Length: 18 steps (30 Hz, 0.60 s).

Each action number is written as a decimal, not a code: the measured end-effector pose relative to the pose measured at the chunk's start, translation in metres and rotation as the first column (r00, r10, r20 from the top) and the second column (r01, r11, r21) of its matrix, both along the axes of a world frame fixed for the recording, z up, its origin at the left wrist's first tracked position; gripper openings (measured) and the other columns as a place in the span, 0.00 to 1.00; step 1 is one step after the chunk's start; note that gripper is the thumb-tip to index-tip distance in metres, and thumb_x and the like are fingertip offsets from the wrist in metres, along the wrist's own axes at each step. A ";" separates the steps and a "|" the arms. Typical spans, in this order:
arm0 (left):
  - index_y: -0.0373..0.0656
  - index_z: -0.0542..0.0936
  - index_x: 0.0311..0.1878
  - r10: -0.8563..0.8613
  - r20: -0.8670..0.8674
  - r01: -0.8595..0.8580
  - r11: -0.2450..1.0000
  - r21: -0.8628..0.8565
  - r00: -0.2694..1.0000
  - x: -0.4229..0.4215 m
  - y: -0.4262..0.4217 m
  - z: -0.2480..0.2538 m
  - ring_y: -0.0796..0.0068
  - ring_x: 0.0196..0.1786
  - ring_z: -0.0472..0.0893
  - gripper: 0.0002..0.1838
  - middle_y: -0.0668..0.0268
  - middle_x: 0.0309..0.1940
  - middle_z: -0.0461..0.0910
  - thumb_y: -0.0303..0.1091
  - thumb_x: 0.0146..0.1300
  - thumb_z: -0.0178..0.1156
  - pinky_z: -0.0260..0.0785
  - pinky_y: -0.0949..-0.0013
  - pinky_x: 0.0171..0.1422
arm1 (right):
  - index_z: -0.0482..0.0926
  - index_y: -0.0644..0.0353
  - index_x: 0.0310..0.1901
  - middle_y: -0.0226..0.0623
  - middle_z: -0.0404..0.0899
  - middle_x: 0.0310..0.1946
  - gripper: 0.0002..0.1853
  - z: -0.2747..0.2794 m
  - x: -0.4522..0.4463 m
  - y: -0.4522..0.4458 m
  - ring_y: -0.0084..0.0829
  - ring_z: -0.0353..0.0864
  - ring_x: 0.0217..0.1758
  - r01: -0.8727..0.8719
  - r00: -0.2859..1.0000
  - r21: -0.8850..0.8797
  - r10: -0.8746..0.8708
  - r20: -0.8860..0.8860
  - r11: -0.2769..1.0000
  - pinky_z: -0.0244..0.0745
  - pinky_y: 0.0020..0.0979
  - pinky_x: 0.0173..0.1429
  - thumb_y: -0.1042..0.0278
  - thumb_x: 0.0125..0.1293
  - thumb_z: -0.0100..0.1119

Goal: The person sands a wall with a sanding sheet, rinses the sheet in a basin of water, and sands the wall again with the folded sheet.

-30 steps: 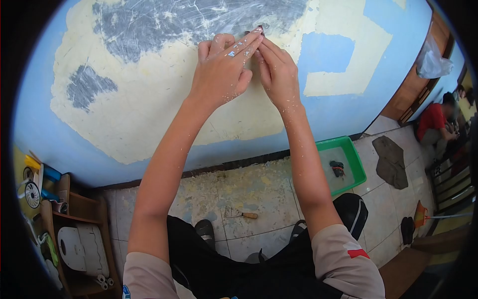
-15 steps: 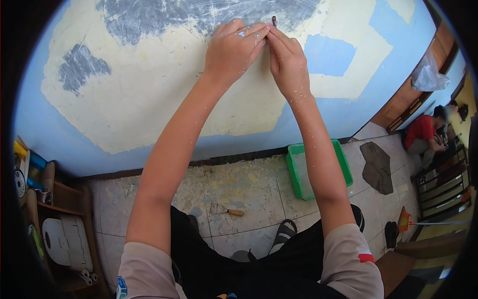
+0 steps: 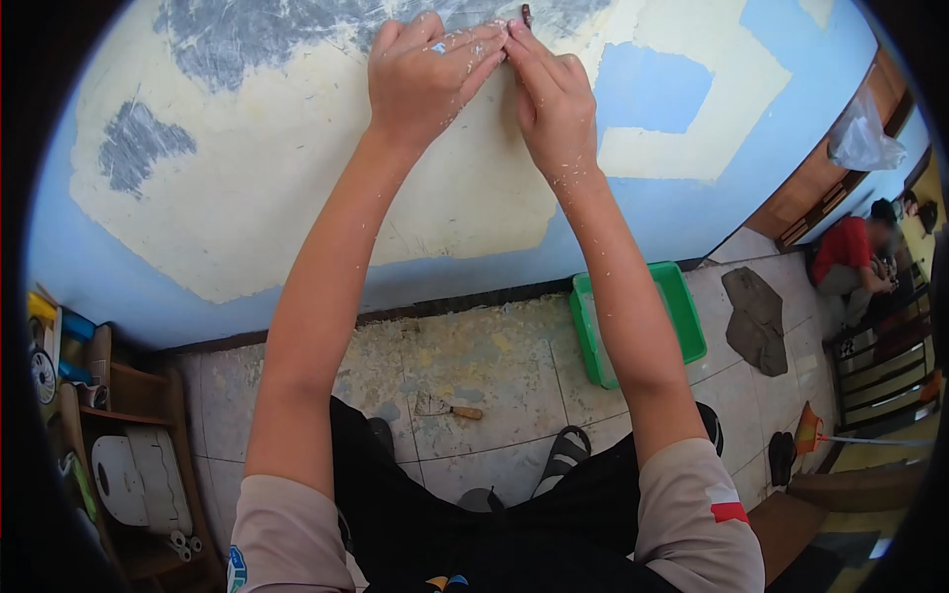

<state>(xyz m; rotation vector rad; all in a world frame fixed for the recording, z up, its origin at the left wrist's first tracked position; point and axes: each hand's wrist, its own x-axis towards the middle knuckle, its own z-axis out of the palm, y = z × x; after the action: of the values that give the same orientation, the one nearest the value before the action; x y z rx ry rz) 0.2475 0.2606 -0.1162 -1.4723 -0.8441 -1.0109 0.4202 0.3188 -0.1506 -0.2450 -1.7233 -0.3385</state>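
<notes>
Both my hands are raised against the wall (image 3: 326, 198), meeting at their fingertips. My left hand (image 3: 420, 84) has its fingers bent and pressed toward the middle. From the other side, my right hand (image 3: 556, 99) closes its fingers at the same spot. A dark reddish-brown handle end (image 3: 526, 15) sticks up above the fingertips; the rest of this slim tool is hidden behind the hands. Pale flakes cling to my fingers, wrists and forearms. Around the hands the wall shows cream patches, scratched grey areas and remaining light blue paint.
On the flake-covered floor lies a scraper with a wooden handle (image 3: 467, 412). A green basin (image 3: 682, 311) stands by the wall, near a dark crumpled cloth (image 3: 755, 321). Wooden shelves (image 3: 138, 395) are at left. A person in red (image 3: 843, 252) sits at far right.
My hands and the tool have shifted slightly left and up in the view, still together against the wall. The whole scene has tilted a little with the head.
</notes>
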 end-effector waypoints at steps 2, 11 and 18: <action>0.56 0.94 0.44 0.008 -0.041 -0.010 0.998 -0.062 0.999 -0.003 -0.006 -0.023 0.79 0.34 0.74 0.09 0.90 0.46 0.92 0.40 0.60 0.78 0.60 0.69 0.41 | 0.86 0.59 0.61 0.32 0.85 0.66 0.27 -0.019 0.002 -0.003 0.38 0.79 0.41 0.007 1.000 -0.022 -0.006 0.023 1.000 0.82 0.34 0.52 0.86 0.58 0.66; 0.55 0.91 0.38 0.023 0.001 -0.023 0.999 0.033 1.000 0.004 0.001 0.002 0.79 0.33 0.75 0.05 0.88 0.42 0.92 0.39 0.60 0.78 0.60 0.69 0.41 | 0.86 0.56 0.62 0.30 0.87 0.65 0.29 0.009 -0.003 0.009 0.36 0.76 0.38 -0.021 1.000 0.059 0.022 -0.022 0.998 0.82 0.32 0.49 0.85 0.56 0.69; 0.49 0.91 0.41 -0.065 -0.131 0.056 0.996 -0.074 0.989 -0.016 -0.015 0.001 0.76 0.36 0.78 0.07 0.81 0.43 0.91 0.33 0.59 0.78 0.64 0.67 0.40 | 0.90 0.51 0.57 0.21 0.89 0.63 0.24 0.005 0.007 0.006 0.32 0.73 0.36 -0.004 0.997 0.068 -0.001 0.078 0.998 0.80 0.29 0.43 0.79 0.58 0.74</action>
<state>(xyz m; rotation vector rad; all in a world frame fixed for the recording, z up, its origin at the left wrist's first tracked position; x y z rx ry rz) 0.2314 0.2453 -0.1153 -1.6151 -0.7493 -0.9242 0.4268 0.3251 -0.1461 -0.1830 -1.7857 -0.4097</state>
